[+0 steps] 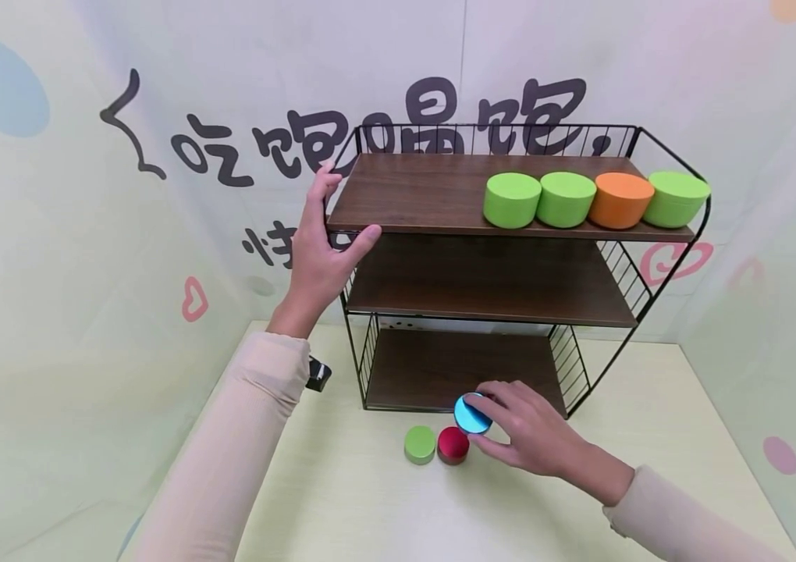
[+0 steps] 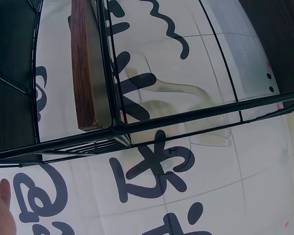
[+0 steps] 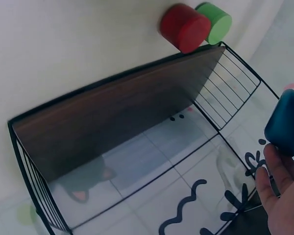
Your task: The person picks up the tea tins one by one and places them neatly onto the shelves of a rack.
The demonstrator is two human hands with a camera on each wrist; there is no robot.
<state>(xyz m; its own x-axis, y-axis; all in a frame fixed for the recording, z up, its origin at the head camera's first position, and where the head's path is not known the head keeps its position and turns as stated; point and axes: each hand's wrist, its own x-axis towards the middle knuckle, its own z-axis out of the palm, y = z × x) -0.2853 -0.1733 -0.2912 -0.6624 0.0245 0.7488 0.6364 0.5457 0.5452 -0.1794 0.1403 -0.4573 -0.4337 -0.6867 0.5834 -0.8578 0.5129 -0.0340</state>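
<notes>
My right hand [image 1: 534, 433] pinches a round blue tin [image 1: 470, 421] between thumb and fingers, raised in front of the rack's lowest shelf. In the right wrist view the blue tin's side [image 3: 285, 122] shows at the right edge. A red tin [image 1: 453, 446] and a green tin [image 1: 420, 445] stand side by side on the table, just left of the held one. Up at the left, my left hand [image 1: 317, 257] holds the top corner of a three-tier rack [image 1: 433, 230], thumb over the front edge of the board and fingers along the side frame.
On the top shelf's right half stand three green tins [image 1: 513, 200] and an orange tin [image 1: 620, 200] in a row. Black wire rails [image 1: 496, 125] edge the rack's back and sides. A small black object [image 1: 318, 375] lies by the left forearm. Printed cloth [image 1: 159, 257] hangs around the table.
</notes>
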